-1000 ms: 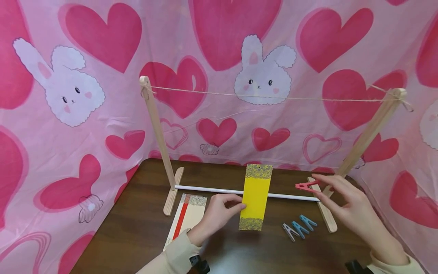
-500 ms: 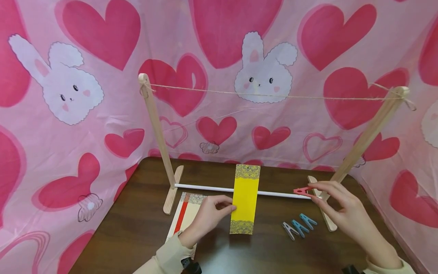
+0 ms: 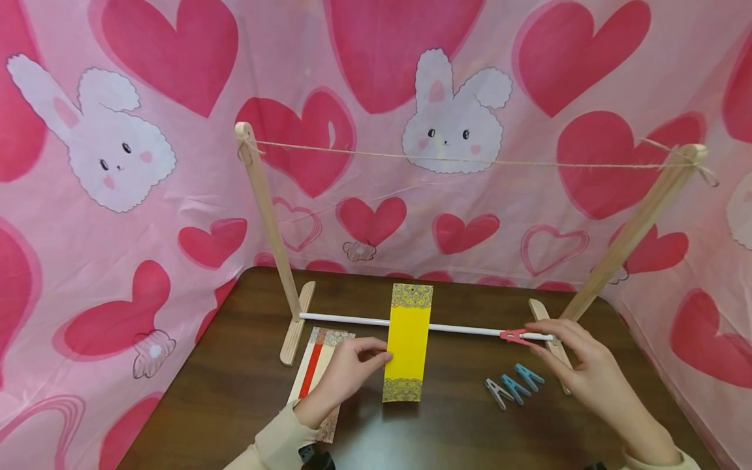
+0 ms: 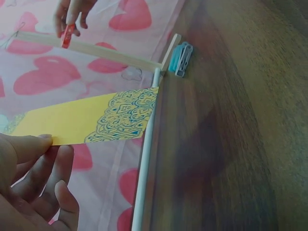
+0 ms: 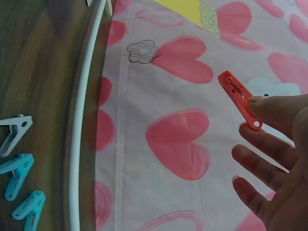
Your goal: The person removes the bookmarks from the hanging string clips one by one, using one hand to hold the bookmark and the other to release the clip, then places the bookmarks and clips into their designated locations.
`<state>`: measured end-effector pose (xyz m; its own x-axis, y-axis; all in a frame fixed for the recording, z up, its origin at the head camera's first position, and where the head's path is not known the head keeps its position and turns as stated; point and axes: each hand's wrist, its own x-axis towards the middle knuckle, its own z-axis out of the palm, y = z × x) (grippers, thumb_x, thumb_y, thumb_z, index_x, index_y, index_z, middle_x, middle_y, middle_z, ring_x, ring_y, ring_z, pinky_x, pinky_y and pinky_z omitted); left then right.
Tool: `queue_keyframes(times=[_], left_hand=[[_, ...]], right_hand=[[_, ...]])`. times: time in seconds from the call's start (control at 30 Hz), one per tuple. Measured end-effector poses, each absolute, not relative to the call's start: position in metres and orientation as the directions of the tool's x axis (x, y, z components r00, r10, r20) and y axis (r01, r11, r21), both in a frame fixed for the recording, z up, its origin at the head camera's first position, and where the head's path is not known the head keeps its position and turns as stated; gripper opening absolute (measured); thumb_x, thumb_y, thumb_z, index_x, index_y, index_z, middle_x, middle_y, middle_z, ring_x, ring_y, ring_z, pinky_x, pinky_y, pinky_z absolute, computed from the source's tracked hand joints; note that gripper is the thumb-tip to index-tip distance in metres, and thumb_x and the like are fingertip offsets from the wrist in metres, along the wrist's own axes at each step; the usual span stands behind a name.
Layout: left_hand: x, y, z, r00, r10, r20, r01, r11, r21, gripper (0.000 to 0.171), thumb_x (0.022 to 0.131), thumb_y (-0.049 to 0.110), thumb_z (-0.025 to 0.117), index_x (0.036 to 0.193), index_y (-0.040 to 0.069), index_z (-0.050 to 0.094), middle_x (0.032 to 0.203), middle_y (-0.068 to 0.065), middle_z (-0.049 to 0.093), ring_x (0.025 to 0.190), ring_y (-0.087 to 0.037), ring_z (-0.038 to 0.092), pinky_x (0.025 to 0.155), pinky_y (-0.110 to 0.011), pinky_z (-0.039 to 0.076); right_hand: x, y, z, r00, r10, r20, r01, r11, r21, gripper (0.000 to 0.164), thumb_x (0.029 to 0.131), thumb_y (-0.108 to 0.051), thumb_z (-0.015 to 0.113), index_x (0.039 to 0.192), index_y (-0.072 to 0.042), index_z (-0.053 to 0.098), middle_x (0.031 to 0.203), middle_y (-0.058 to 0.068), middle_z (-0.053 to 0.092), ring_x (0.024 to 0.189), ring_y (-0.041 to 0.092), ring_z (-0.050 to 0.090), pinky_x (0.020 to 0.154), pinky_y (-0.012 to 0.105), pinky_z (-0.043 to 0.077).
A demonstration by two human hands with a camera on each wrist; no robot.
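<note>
My left hand (image 3: 346, 369) pinches a yellow bookmark (image 3: 407, 343) by its left edge between thumb and fingers. The bookmark stands nearly upright, lacy dark pattern at both ends, a small hole near its top. In the left wrist view its patterned lower end overlaps the white rod (image 4: 144, 168). On the right side my right hand (image 3: 587, 365) holds a red clothespin (image 3: 513, 336) by its handle ends, thumb on one arm and index finger on the other. Its tip points left, toward the bookmark. The right wrist view shows the clothespin (image 5: 239, 98) with the other fingers spread.
A string (image 3: 376, 154) runs between two wooden posts (image 3: 267, 215) joined below by the rod. Three clothespins, one grey (image 3: 497, 393) and two blue (image 3: 515, 389), lie on the brown table (image 3: 458, 437). A cream bookmark with a red stripe (image 3: 311, 371) lies partly under my left forearm.
My left hand has carried the yellow bookmark a little to the left. My right hand has lowered slightly with the red clothespin, which now overlaps the rod in the head view.
</note>
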<state>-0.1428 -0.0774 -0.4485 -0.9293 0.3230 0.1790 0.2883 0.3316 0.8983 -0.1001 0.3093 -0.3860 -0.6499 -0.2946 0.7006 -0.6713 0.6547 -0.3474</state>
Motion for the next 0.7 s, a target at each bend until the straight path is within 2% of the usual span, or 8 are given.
queue_keyframes(times=[0.1,0.2,0.3,0.33,0.43,0.6,0.7], left_hand=[[-0.143,-0.082,-0.452,-0.931,0.319,0.178,0.284,0.325,0.902,0.013,0.096,0.015,0.076,0.103,0.005,0.08,0.097,-0.004,0.078,0.08,-0.01,0.069,0.071,-0.024,0.057],[-0.142,-0.086,-0.454,-0.933,0.317,0.169,0.271,0.315,0.91,0.012,0.096,0.015,0.076,0.103,0.005,0.08,0.097,-0.004,0.077,0.08,-0.011,0.07,0.071,-0.024,0.057],[-0.14,-0.09,-0.456,-0.936,0.313,0.16,0.26,0.31,0.915,0.011,0.096,0.014,0.075,0.103,0.006,0.08,0.095,-0.004,0.077,0.08,-0.013,0.07,0.071,-0.024,0.057],[-0.14,-0.092,-0.457,-0.937,0.311,0.158,0.256,0.307,0.917,0.011,0.096,0.014,0.075,0.103,0.006,0.079,0.095,-0.004,0.077,0.08,-0.014,0.071,0.071,-0.024,0.057],[-0.14,-0.096,-0.458,-0.939,0.305,0.158,0.253,0.302,0.919,0.011,0.096,0.013,0.076,0.102,0.005,0.079,0.094,-0.005,0.077,0.081,-0.022,0.073,0.07,-0.024,0.057],[-0.14,-0.104,-0.458,-0.941,0.3,0.16,0.251,0.294,0.922,0.011,0.095,0.012,0.077,0.101,0.003,0.078,0.09,-0.007,0.077,0.079,-0.034,0.073,0.068,-0.024,0.056],[-0.14,-0.109,-0.458,-0.945,0.292,0.147,0.237,0.299,0.924,0.012,0.094,0.011,0.077,0.101,0.002,0.078,0.09,-0.008,0.077,0.078,-0.035,0.073,0.067,-0.024,0.055]], right_hand=[[-0.1,0.31,-0.391,-0.633,-0.297,0.715,-0.69,0.634,-0.349,0.045,0.099,-0.048,0.067,0.118,-0.009,0.076,0.111,0.002,0.072,0.113,0.0,0.058,0.1,0.009,0.038],[-0.099,0.31,-0.396,-0.647,-0.291,0.705,-0.682,0.634,-0.365,0.041,0.098,-0.044,0.071,0.118,-0.009,0.075,0.112,0.002,0.072,0.113,-0.001,0.059,0.101,0.009,0.038],[-0.097,0.31,-0.399,-0.677,-0.279,0.681,-0.653,0.655,-0.38,0.03,0.091,-0.021,0.082,0.118,-0.01,0.075,0.113,-0.001,0.071,0.115,-0.006,0.057,0.102,0.008,0.037],[-0.096,0.309,-0.4,-0.689,-0.274,0.671,-0.64,0.665,-0.386,0.032,0.088,-0.013,0.085,0.118,-0.01,0.075,0.113,-0.002,0.071,0.116,-0.007,0.056,0.102,0.008,0.036],[-0.094,0.308,-0.401,-0.709,-0.265,0.653,-0.616,0.683,-0.391,0.055,0.07,0.009,0.088,0.119,-0.012,0.074,0.114,-0.004,0.07,0.118,-0.009,0.055,0.103,0.007,0.035],[-0.093,0.307,-0.406,-0.719,-0.267,0.642,-0.606,0.694,-0.389,0.058,0.067,0.014,0.087,0.118,-0.01,0.074,0.113,-0.004,0.07,0.12,-0.011,0.053,0.104,0.006,0.033],[-0.093,0.307,-0.41,-0.718,-0.269,0.643,-0.604,0.7,-0.382,0.06,0.065,0.017,0.086,0.118,-0.009,0.074,0.113,-0.003,0.071,0.119,-0.012,0.052,0.104,0.006,0.033]])
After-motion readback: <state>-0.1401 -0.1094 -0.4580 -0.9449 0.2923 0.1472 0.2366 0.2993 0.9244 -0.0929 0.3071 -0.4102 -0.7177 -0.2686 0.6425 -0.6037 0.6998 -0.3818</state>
